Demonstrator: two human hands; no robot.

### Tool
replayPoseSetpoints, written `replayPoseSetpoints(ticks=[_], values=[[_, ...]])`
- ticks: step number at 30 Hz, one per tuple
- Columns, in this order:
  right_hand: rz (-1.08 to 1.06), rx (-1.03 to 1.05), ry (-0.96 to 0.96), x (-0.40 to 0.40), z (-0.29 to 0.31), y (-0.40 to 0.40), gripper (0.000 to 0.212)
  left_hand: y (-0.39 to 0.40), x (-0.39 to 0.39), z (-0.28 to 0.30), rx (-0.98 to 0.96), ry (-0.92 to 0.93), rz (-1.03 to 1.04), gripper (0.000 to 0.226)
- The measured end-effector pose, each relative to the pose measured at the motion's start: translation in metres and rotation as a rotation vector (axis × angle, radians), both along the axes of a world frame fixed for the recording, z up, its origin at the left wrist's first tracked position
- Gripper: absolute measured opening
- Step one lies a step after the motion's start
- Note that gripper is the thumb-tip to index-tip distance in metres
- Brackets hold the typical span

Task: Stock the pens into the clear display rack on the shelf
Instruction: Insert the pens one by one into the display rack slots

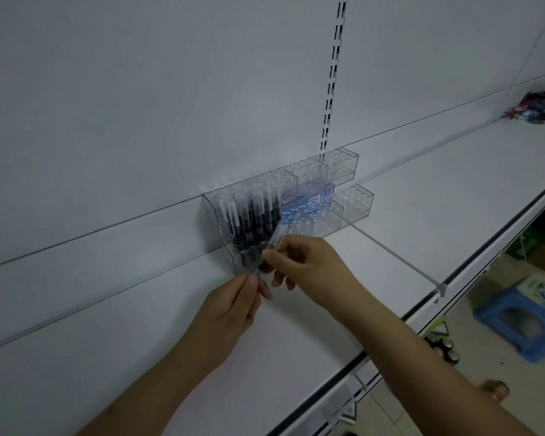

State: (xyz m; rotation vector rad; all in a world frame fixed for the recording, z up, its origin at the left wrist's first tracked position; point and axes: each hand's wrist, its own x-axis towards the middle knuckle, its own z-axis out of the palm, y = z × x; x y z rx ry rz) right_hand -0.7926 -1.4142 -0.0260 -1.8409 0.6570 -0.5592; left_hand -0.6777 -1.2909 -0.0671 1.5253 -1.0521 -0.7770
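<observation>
A clear two-tier display rack [315, 180] stands on the white shelf [296, 325] against the back panel. Its leftmost upper section holds several dark pens with clear caps [249, 218]; the sections to the right show empty holes. One pen [270, 249] slants in front of the rack's lower left section. My right hand [299, 262] pinches its upper, clear end. My left hand [233, 309] pinches its lower tip between thumb and fingers. Both hands are just in front of the rack's lower left corner.
A slotted upright [332, 77] runs up the back panel behind the rack. A clear divider [400, 256] crosses the shelf to the right. Colourful items [535, 105] lie at the far right of the shelf. A blue stool [523, 322] stands on the floor below.
</observation>
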Motion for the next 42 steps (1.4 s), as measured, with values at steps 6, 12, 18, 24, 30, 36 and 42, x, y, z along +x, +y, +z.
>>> replayPoseSetpoints(ticks=[6,12,18,24,30,36,42], values=[[-0.348,-0.058,-0.254,-0.017,0.028,-0.037,0.016,0.006,-0.001,-0.002,-0.017,-0.310,0.022,0.025],[-0.396,-0.291,-0.227,-0.010,0.040,-0.071,0.011,0.004,-0.001,-0.009,0.014,-0.770,-0.074,0.030],[-0.286,-0.461,-0.107,0.013,0.035,-0.076,0.015,0.004,0.001,-0.020,0.116,-0.919,-0.109,0.053],[-0.163,-0.625,0.146,0.036,0.028,-0.084,0.025,0.003,0.003,-0.022,0.118,-0.920,-0.107,0.052],[-0.175,-0.716,0.235,0.045,0.032,-0.085,0.025,0.003,0.004,-0.022,0.104,-0.922,-0.111,0.052],[-0.177,-0.739,0.232,0.035,0.011,-0.080,0.020,0.003,0.004,-0.023,0.089,-0.946,-0.116,0.051],[-0.198,-0.708,0.299,0.031,0.012,-0.080,0.022,0.001,0.005,-0.024,0.082,-0.940,-0.123,0.054]])
